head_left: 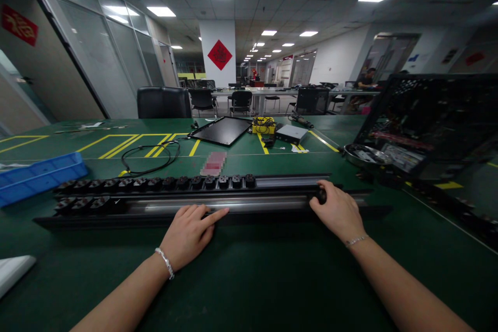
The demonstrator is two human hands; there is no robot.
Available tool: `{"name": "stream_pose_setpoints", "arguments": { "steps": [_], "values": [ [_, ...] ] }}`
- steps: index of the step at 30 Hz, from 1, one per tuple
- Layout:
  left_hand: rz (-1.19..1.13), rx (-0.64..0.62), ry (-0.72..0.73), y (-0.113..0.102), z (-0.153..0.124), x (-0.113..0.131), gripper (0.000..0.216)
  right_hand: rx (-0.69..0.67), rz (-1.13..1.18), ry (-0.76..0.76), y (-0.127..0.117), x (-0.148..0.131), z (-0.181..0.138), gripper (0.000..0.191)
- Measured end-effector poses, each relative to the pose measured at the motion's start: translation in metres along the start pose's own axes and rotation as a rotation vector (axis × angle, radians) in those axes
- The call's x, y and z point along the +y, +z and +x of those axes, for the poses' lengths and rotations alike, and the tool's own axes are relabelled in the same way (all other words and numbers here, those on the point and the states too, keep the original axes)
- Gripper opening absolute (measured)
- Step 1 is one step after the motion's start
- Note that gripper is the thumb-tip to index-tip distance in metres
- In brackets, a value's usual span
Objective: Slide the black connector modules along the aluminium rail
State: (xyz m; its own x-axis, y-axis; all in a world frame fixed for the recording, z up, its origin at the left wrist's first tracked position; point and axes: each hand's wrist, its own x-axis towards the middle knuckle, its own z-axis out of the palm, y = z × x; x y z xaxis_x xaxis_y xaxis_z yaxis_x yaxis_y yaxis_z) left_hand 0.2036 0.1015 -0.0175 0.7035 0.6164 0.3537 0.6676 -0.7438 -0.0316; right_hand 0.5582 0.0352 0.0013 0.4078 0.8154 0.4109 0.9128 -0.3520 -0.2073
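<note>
The green bench point(272, 282) is carrying everything. A long black near channel point(241, 203) is lying closest to the person, and a far channel point(291, 180) is running just behind it. A long row of sockets point(154, 183) is filling the far one's left and middle; just a few are sitting at the near one's left end.

The left hand point(189, 228) is resting on the near channel's near wall, index finger pointing right; can't tell if it's gripping. The right hand point(339, 210) is pinching, narrow, around a small dark part point(321, 196) toward the channels' right end. Can't tell if it's seated.

Imo it's worth bracing with the left while keeping that part square, so it isn't jamming on the walls.

Room-wise, bare bench is stretching along the near side, so elbows are fine. An open computer case point(436, 129) is crowding the far right, a blue tray point(42, 177) is sitting near the left ends, and a looped cable point(150, 173) is lying behind.
</note>
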Motion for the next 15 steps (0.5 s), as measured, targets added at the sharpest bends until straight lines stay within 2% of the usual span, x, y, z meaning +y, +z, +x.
{"name": "stream_pose_setpoints", "arguments": {
  "steps": [15],
  "values": [
    [0.001,0.028,0.008,0.0002,0.0000,-0.0001,0.050,-0.010,0.042,0.018,0.0010,0.0009,0.0013,0.041]
  ]
}}
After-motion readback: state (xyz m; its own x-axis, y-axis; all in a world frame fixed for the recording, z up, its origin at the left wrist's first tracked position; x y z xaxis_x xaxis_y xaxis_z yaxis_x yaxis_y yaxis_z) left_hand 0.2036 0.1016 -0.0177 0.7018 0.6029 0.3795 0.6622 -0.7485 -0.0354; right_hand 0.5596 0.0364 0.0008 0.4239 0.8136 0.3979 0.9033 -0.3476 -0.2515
